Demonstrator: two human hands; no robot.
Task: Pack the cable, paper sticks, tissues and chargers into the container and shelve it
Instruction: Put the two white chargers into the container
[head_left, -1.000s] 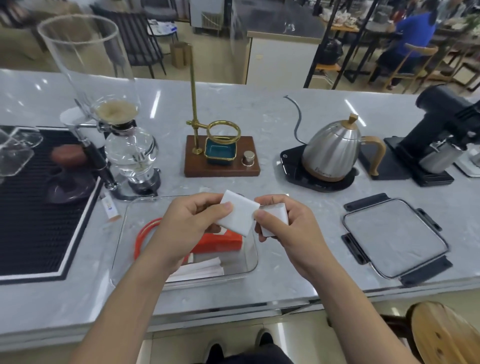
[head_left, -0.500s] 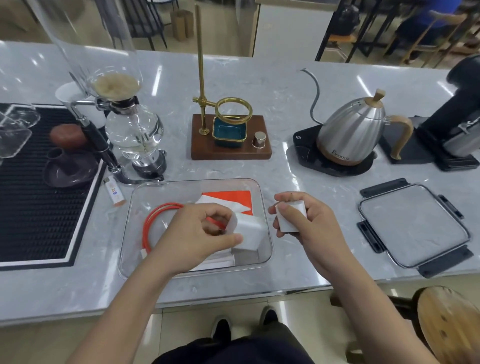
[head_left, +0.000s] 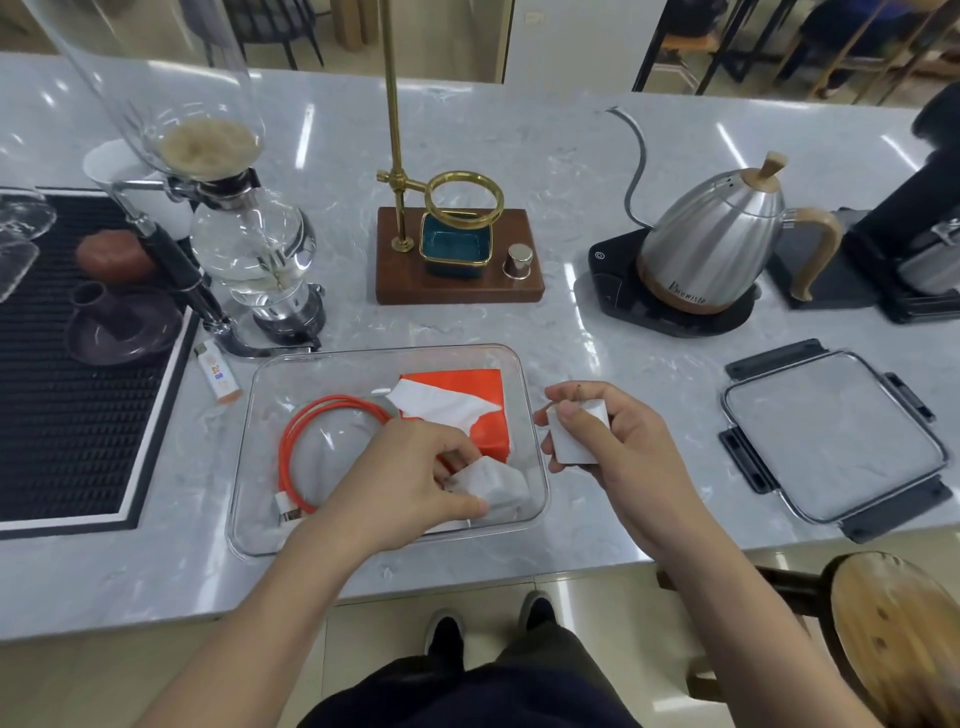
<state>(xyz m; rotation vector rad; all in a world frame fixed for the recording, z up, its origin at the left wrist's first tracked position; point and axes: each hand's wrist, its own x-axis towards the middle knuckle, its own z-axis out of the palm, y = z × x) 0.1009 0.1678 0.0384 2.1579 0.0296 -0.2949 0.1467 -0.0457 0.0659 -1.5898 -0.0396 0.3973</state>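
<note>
Both hands are at work over the clear rectangular plastic container (head_left: 537, 457) near the front edge of the grey marble worktop (head_left: 571, 156): the left hand (head_left: 410, 478) reaches down inside it, fingers and thumb curled round a white block-shaped charger (head_left: 493, 486) that sits at or just above the floor in the near right corner, while the right hand (head_left: 610, 447) hovers just outside the right wall, pinching a second white square charger (head_left: 576, 434) between thumb and fingers. Already inside lie the coiled orange cable (head_left: 291, 457) on the left and the orange tissue pack (head_left: 480, 410) with a white tissue poking out at the back; whether the paper sticks are in cannot be told, since the left hand covers that part. To do this step well, I would set the first charger flat in the corner, clear of the cable loop and the tissue, before letting go, so it does not tip or ride up on the coil. The second charger should then go down beside it, also flat, keeping everything below the rim. That matters because the clear square lid with black clips (head_left: 831, 436), lying well apart to the right, must later seat evenly.
</note>
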